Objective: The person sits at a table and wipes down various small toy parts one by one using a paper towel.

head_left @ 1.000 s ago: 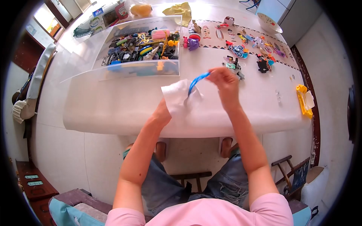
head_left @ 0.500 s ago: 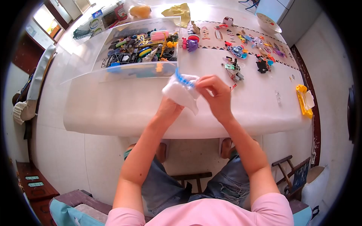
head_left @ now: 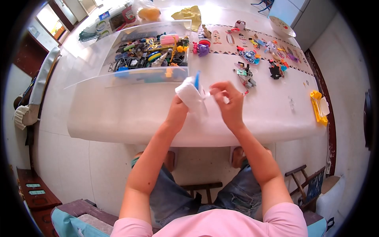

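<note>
My left hand is closed around a white cloth or wipe, whose loose end hangs down blurred over the table. A narrow blue strip stands up out of the folds of the wipe; its kind does not show. Just to the right is my right hand, fingers curled and smeared by motion near the edge of the wipe. Whether its fingertips touch the wipe or hold anything cannot be made out.
Beyond my left hand a clear plastic bin holds many mixed toys. Toy parts, including a green circuit board and a black piece, lie to the right. A yellow wipes pack sits near the right edge. A bowl stands at the back.
The blue strip has turned from slanting toward my right fingers to nearly upright. My right hand has shifted slightly right, away from the strip's end. The wipe's shape has changed in my left hand.
</note>
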`<state>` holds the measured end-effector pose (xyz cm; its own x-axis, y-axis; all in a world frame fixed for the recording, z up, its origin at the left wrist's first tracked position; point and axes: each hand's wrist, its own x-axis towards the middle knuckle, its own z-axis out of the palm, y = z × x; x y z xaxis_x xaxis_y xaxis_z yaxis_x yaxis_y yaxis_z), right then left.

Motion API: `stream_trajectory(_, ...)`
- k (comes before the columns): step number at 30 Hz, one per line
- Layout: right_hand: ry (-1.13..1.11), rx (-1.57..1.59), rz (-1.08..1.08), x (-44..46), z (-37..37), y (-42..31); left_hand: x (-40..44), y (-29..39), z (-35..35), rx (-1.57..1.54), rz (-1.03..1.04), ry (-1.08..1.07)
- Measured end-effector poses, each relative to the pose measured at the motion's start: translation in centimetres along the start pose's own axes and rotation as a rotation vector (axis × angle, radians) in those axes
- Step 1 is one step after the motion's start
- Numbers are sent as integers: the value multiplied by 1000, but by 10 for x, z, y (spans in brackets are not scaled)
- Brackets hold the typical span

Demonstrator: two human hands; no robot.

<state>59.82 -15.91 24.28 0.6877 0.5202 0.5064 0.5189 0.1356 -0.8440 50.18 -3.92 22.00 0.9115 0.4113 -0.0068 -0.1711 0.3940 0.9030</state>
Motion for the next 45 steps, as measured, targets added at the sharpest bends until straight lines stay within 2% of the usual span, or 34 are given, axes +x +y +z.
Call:
stream_trajectory(1,34,47,73,4,-4,-2,1,0,-1,139,11,-5)
stream_trajectory(2,64,94,148,8,-8,-3,0,0,1,120,7,-43)
stream_trajectory(3,-37,74,156,11,-11,-4,-2,1,5,101,4,-80)
stream_trajectory(6,-278,464,414,8,-14,3,-5,6,5,199,-50,-138)
stream_trajectory(7,-276,504,446,8,-16,3,-6,8,4,226,-55,-132)
stream_trajectory(10,-351,456,385,10,-21,1,-8,10,-5,209,-45,-152)
stream_trajectory(11,-261,472,378,8,-22,2,-9,13,-8,191,-39,-173)
stream_trajectory(13,-88,503,339,11,-20,5,-16,19,-7,126,-12,-58)
stream_trajectory(16,51,568,233,48,-15,-20,-18,27,-11,53,42,14)
stream_trajectory(20,-70,487,157,127,57,-40,-13,21,-22,93,-26,-33)
stream_trajectory(22,-256,327,119,174,90,-25,-10,20,-22,84,-19,-57)
stream_trajectory(25,-324,-103,67,203,101,-11,-14,21,-21,94,-10,-73)
stream_trajectory(26,-282,-39,38,201,94,-13,-16,20,-22,103,-17,-75)
stream_trajectory(28,-278,-90,12,200,63,10,-19,18,-24,156,-5,-102)
stream_trajectory(29,-269,-199,1,193,37,24,-11,3,-35,170,57,-166)
stream_trajectory(32,-170,-624,-50,156,-60,54,-18,16,-28,74,48,-131)
stream_trajectory(34,-56,-846,56,129,-134,86,-23,24,-20,76,42,-106)
stream_trajectory(36,39,-977,65,99,-208,109,-26,26,-17,99,22,-125)
stream_trajectory(39,209,-1165,198,55,-292,119,-26,21,-13,120,14,-121)
stream_trajectory(43,301,-1335,380,22,-366,150,-23,22,-9,135,-14,-106)
stream_trajectory(45,306,-1325,380,22,-383,170,-19,16,-5,127,-33,-85)
